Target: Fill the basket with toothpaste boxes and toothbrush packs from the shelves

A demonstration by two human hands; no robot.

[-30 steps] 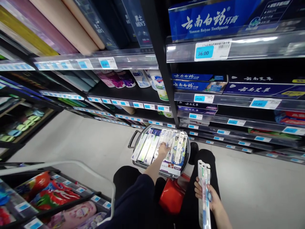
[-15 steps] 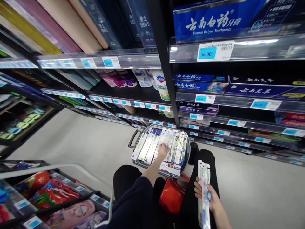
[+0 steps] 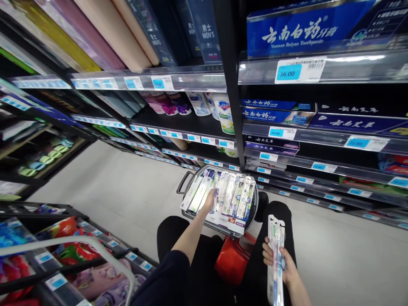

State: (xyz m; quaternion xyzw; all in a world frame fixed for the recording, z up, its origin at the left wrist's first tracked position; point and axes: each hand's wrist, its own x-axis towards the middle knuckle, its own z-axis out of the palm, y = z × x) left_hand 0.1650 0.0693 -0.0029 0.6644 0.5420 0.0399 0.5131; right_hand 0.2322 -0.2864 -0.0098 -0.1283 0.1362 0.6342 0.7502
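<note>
In front of my knees stands a dark grey basket (image 3: 184, 212) filled with toothpaste boxes (image 3: 198, 194) on the left and packaged toothbrushes (image 3: 235, 191) on the right. My left hand (image 3: 209, 200) reaches into it between the two groups, its fingers closed at the edge of a toothbrush pack; its fingertips are partly hidden. Over my right knee, my right hand (image 3: 283, 260) grips toothbrush packs (image 3: 275, 250) in clear and white packaging, held upright with the hooks at the top. A white toothpaste box with purple print (image 3: 226, 221) lies along the basket's near side.
Shelves with blue toothpaste boxes (image 3: 287, 32) rise at the right, and pouches (image 3: 227, 117) and bottles fill those ahead. A red stool-like object (image 3: 232, 258) is between my legs. At the lower left, a pale curved rail (image 3: 95, 242) passes before bagged goods (image 3: 75, 250).
My left hand has shifted left across the toothbrush packs to the side of the toothpaste boxes, its fingers closing. My right hand keeps its packs. The view has turned slightly left.
</note>
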